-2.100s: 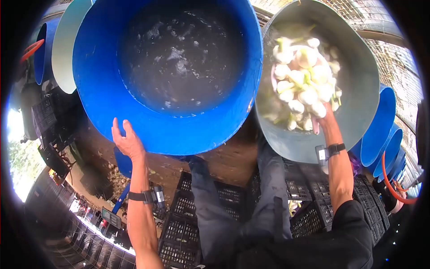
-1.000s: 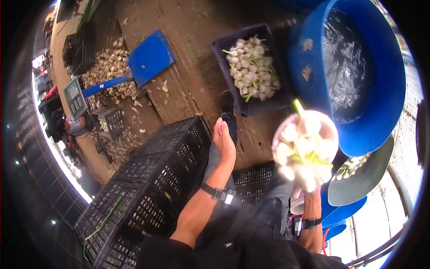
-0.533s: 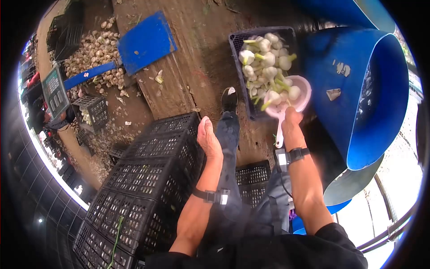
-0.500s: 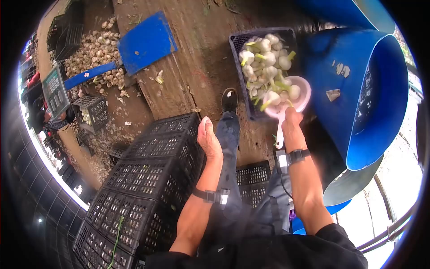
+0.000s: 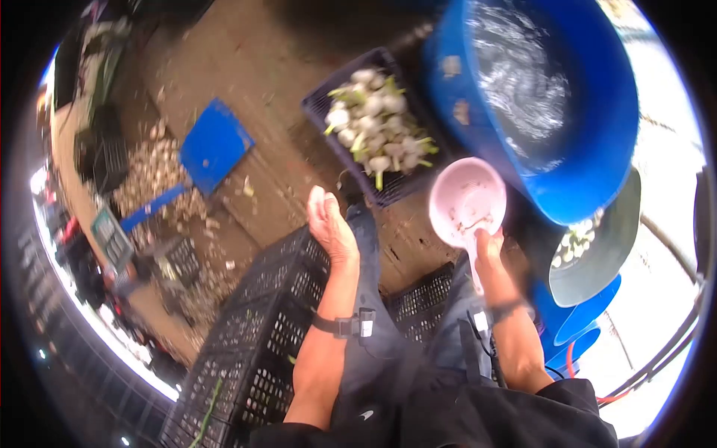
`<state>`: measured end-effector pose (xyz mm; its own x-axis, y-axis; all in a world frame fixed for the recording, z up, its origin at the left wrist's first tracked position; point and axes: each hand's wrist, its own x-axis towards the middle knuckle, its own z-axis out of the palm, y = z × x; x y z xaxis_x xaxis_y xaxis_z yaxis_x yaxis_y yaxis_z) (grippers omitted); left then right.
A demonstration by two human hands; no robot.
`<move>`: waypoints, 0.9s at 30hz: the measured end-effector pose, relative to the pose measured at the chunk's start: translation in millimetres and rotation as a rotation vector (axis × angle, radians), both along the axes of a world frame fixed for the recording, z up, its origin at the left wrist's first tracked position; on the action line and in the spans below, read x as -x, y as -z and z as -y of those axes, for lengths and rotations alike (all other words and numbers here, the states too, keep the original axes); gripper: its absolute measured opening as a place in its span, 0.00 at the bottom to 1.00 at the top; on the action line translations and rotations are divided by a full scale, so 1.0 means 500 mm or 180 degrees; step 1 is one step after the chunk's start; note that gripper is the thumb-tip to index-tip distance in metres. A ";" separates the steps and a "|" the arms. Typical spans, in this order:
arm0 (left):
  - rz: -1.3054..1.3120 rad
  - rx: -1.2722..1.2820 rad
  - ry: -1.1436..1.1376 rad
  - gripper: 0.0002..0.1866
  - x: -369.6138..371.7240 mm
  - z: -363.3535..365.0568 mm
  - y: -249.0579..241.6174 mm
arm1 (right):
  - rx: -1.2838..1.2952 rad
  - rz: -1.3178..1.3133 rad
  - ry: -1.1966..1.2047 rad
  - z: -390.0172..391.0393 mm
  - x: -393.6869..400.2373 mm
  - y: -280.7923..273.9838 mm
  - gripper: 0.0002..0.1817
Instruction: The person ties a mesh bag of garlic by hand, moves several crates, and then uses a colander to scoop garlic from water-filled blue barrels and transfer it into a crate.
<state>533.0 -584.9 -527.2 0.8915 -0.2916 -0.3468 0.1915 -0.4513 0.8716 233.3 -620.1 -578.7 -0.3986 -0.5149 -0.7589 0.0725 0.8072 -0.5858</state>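
A pink scoop [image 5: 457, 196] with a white handle is in my right hand [image 5: 490, 250], its bowl holding only small bits. Just left of it sits a dark purple crate [image 5: 332, 88] with white garlic bulbs [image 5: 373, 119] and green stem ends in it. My left hand [image 5: 331, 224] holds nothing; its fingers point up and away, above the near end of the stacked black crates [image 5: 261, 313]. To the right of the scoop stands a large blue tub [image 5: 478, 112] with rippling water inside.
A grey-green tub [image 5: 597, 269] holding white bulbs stands beyond the blue one, with more blue tubs below. On the left, a blue shovel-like tool [image 5: 216, 142] lies near a garlic heap [image 5: 153, 160] and a scale [image 5: 112, 237]. A black crate [image 5: 422, 302] is between my legs.
The scoop, which had bulbs at its rim over the crate, is now drawn back without them. The view has swung right, showing water in the blue tub. My left hand stays raised.
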 end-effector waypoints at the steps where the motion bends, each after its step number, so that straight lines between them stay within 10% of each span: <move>1: 0.0047 0.0176 0.0234 0.22 0.019 0.070 -0.047 | -0.0002 0.0500 0.0108 -0.010 0.051 -0.041 0.27; 6: 0.0606 0.0959 0.1679 0.26 0.184 0.337 -0.164 | -0.0703 0.0859 -0.0237 -0.011 0.285 -0.298 0.25; 12: 0.2958 0.0188 0.3496 0.27 0.369 0.445 -0.078 | -0.0069 -0.0249 -0.0211 -0.027 0.709 -0.359 0.23; 14: 0.3719 -0.0219 0.4023 0.25 0.402 0.445 -0.033 | 0.0129 -0.0833 0.0299 0.014 0.857 -0.288 0.24; 20: 0.4269 -0.0755 0.4235 0.19 0.427 0.452 -0.025 | 0.0232 -0.4141 -0.1241 0.145 1.237 0.075 0.33; 27: 0.4128 -0.0885 0.4625 0.20 0.463 0.498 -0.021 | -0.0314 -0.1166 -0.0681 0.229 1.245 0.452 0.25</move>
<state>301.5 -833.8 -516.6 -0.2194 -0.9744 0.0499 -0.9739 0.2218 0.0477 -389.1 -734.7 -804.6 -0.5430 -0.5472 -0.6369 -0.3007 0.8349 -0.4610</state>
